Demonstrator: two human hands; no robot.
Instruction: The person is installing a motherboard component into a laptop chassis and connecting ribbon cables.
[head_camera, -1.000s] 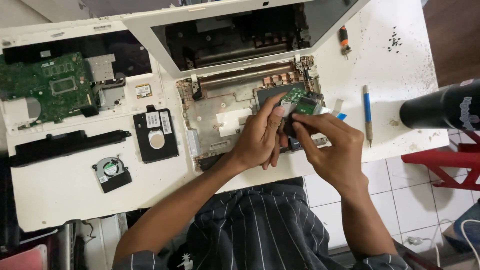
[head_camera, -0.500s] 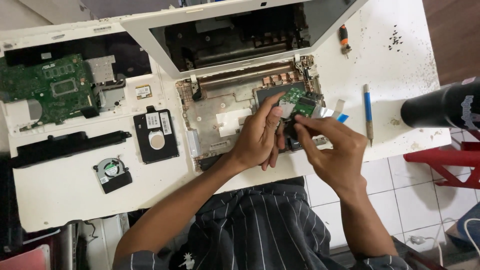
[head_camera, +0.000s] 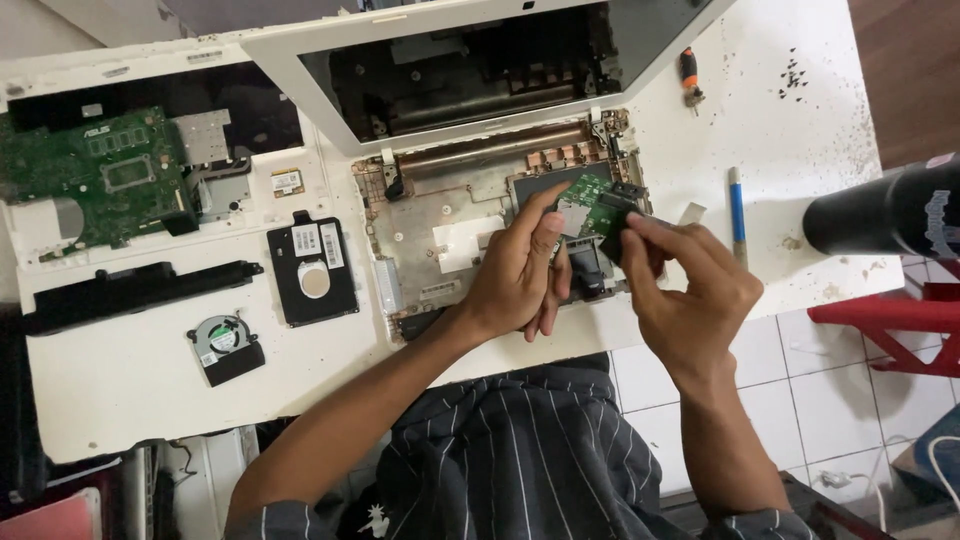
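I am pinching a small green board (head_camera: 597, 212) between the fingertips of both hands over the right side of the open laptop base (head_camera: 450, 240). My left hand (head_camera: 520, 270) is curling around its left edge, thumb and forefinger closed on it. My right hand (head_camera: 690, 285) is gripping its right end, fingers bent tight. A hard drive (head_camera: 312, 272) and a fan (head_camera: 225, 345) are lying to the left on the white table (head_camera: 130, 400), a blue pen (head_camera: 737, 210) to the right.

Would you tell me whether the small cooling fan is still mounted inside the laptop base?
No, the cooling fan lies on the white table, left of the laptop base.
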